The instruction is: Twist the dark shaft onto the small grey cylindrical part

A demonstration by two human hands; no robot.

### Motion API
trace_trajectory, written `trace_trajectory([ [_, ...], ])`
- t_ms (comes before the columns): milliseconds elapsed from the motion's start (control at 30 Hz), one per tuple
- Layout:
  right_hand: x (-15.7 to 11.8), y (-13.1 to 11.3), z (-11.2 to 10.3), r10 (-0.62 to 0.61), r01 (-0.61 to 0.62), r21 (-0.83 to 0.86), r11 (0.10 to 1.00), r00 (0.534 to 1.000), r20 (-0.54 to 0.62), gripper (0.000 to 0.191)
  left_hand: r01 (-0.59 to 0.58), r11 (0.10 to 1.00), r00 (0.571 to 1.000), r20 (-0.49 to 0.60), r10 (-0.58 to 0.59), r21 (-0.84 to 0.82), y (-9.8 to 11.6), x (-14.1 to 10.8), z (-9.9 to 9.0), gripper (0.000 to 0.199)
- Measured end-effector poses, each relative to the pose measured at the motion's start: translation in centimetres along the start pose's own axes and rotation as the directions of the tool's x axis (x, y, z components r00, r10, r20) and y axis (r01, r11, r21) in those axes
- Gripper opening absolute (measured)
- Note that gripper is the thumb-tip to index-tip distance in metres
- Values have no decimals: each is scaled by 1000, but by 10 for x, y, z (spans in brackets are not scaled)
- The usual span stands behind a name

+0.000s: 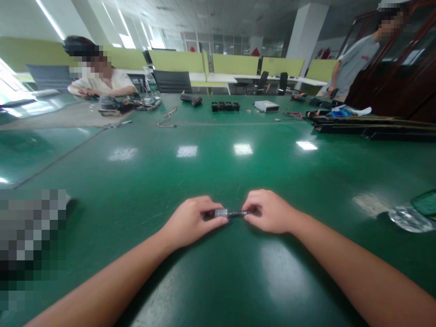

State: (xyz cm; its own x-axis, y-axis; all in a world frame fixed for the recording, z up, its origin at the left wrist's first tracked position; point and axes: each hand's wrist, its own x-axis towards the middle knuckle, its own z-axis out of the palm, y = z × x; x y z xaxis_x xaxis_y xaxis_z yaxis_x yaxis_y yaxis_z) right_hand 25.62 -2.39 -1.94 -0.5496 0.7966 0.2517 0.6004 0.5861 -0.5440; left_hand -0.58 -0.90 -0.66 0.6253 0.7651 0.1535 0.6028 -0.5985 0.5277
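My left hand [195, 220] pinches a small clear-and-grey cylindrical piece [221, 212] between thumb and fingers, just above the green table [211, 168]. A thin dark rod [236, 214] runs from that piece toward the right. At its other end my right hand [267, 211] is closed on the rod with thumb and fingertips. Both hands are close together near the middle of the view, with the rod level between them. Whether the piece and rod are joined or only touching is too small to tell.
Far across the table lie a black slotted part [225, 106], a silver box [266, 106], a dark tool [191, 100] and a cable [166, 124]. A clear bottle [410, 219] lies at right. One person [102, 81] sits back left; another [354, 63] stands back right.
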Motion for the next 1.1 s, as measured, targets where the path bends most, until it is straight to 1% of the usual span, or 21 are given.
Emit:
trace_trajectory([
  [500, -1, -1, -5, 5, -6, 20, 1000, 1000, 15, 9, -1, 1000, 1000, 3, 1, 4, 0, 0, 0, 31],
  [700, -3, 2, -10, 16, -16, -7, 1000, 1000, 21, 10, -5, 1000, 1000, -8, 5, 5, 1, 0, 1, 34],
  [867, -4, 4, -15, 32, -32, -19, 999, 999, 20, 9, -4, 1000, 1000, -3, 4, 2, 2, 0, 0, 32],
  [1100, -3, 3, -14, -21, 21, -23, 1000, 999, 26, 9, -4, 1000, 1000, 1, 4, 6, 2, 0, 0, 32],
])
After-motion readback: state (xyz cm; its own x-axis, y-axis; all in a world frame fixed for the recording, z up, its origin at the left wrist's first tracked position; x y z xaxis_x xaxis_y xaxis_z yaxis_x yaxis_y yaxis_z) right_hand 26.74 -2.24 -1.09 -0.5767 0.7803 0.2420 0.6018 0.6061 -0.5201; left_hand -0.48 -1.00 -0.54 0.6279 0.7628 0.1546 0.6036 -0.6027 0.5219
